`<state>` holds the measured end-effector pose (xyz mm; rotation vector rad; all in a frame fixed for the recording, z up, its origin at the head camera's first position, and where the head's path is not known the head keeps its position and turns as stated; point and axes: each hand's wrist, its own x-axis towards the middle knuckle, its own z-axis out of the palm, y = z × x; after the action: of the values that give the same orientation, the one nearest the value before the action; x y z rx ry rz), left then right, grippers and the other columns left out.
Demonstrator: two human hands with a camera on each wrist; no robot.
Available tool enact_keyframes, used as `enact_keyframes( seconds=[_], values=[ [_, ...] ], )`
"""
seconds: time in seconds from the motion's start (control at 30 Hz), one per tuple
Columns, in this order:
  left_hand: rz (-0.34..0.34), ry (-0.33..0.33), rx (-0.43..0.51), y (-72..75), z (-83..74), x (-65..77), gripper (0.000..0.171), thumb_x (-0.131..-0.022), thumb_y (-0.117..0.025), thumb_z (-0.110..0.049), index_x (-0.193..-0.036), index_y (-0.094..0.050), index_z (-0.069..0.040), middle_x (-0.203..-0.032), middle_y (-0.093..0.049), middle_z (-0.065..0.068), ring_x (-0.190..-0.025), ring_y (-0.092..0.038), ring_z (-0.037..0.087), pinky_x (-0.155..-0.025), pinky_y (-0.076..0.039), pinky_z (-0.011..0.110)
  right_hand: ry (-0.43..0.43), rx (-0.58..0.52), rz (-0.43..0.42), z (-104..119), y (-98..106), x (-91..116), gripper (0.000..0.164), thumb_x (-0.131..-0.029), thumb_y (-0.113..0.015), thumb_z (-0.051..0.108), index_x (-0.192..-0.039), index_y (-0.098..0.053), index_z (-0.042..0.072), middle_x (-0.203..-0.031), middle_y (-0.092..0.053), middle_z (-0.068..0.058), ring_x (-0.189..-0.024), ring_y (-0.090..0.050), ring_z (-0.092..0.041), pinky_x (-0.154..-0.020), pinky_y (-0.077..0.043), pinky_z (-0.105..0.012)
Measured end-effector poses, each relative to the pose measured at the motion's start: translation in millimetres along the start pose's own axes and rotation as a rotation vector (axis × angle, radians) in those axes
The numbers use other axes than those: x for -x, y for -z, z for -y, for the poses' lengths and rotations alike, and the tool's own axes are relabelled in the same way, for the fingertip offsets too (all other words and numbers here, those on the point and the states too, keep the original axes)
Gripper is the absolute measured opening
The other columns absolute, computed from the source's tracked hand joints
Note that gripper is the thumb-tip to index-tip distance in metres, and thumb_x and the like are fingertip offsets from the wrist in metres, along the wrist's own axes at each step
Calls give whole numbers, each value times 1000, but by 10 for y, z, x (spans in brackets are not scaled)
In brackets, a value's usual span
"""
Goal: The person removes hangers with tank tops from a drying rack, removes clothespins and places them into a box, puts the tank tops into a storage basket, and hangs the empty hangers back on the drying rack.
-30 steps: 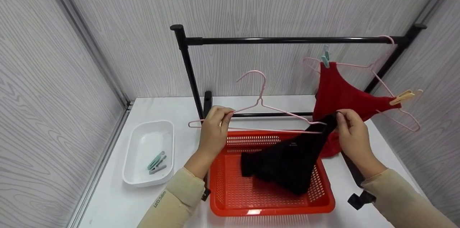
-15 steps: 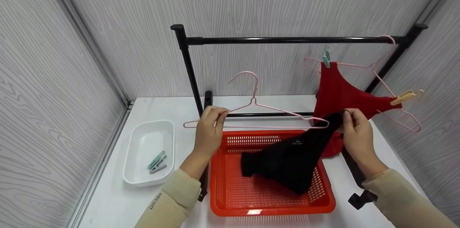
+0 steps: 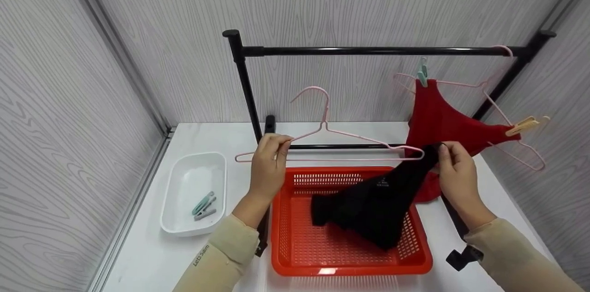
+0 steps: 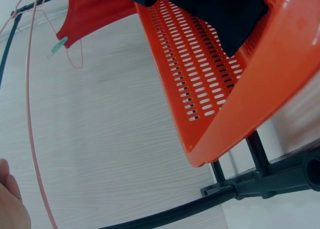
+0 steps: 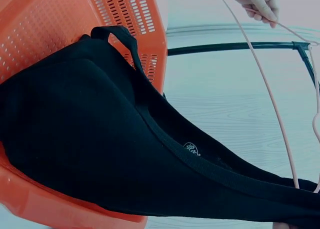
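My left hand pinches the left arm of a pink wire hanger, whose hook points up. My right hand pinches one corner of black underwear between thumb and fingers. The hanger's right end overlaps the garment beside those fingertips; in the right wrist view the wire runs down to the edge of the black cloth. The rest of the garment droops over a red basket, its printed inner label showing. In the left wrist view, only part of the left hand shows at the edge.
A black rack stands behind the basket. Red underwear hangs on a second pink hanger at right, held by a green clothespin and a yellow clothespin. A white tray at left holds several clothespins.
The hanger has shifted slightly left with my left hand, and its right end now shows fully in front of the black cloth. My right hand has moved a little right with the corner.
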<state>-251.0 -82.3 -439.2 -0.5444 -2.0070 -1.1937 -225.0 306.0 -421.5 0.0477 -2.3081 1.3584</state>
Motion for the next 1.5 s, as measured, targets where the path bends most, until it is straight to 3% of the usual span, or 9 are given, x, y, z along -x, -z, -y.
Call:
enact_keyframes(
  seconds=[0.47,0.67,0.8,1.17,1.4,1.5],
  values=[
    [-23,18,-8,22,-28,-5,15,-102,-57,-15,-106,-69,-5,-102,-61,6,-88,-57,14,-78,-51,27,1,-55,85,7,-90,44,25,-107,-45,13,-111,-57,-8,-97,-62,-8,-81,-65,-3,-69,-57,-21],
    [-31,19,1,42,-33,-19,15,-102,-57,-14,-106,-69,-6,-100,-60,6,-85,-55,15,-74,-50,27,1,-74,112,119,-99,81,25,-107,-44,11,-109,-56,-11,-97,-62,-15,-78,-67,-4,-67,-57,-21],
    [-39,16,-4,57,-30,-13,14,-102,-58,-14,-106,-69,-6,-100,-60,6,-86,-55,15,-74,-49,27,-4,-94,125,7,-121,76,26,-107,-44,14,-109,-56,-9,-97,-62,-16,-76,-68,-6,-67,-58,-22],
    [-66,-2,-14,65,-13,-7,12,-102,-58,-11,-106,-68,-5,-100,-60,6,-88,-56,17,-75,-50,28,-22,-59,136,-41,-120,90,26,-108,-43,13,-110,-55,-10,-99,-60,-20,-78,-66,-5,-67,-57,-20],
    [-53,-2,-13,69,-25,-4,14,-102,-57,-12,-107,-68,-4,-100,-60,7,-83,-54,16,-71,-48,26,30,76,91,-30,-114,101,26,-107,-47,17,-107,-60,-5,-97,-64,-16,-81,-58,0,-68,-48,-12],
    [-60,-2,-13,71,-18,-7,13,-102,-57,-10,-107,-68,-4,-100,-60,7,-84,-54,16,-72,-48,26,11,10,129,-39,-117,101,28,-108,-45,17,-109,-58,-7,-99,-63,-19,-81,-63,-1,-68,-54,-16]
  ],
)
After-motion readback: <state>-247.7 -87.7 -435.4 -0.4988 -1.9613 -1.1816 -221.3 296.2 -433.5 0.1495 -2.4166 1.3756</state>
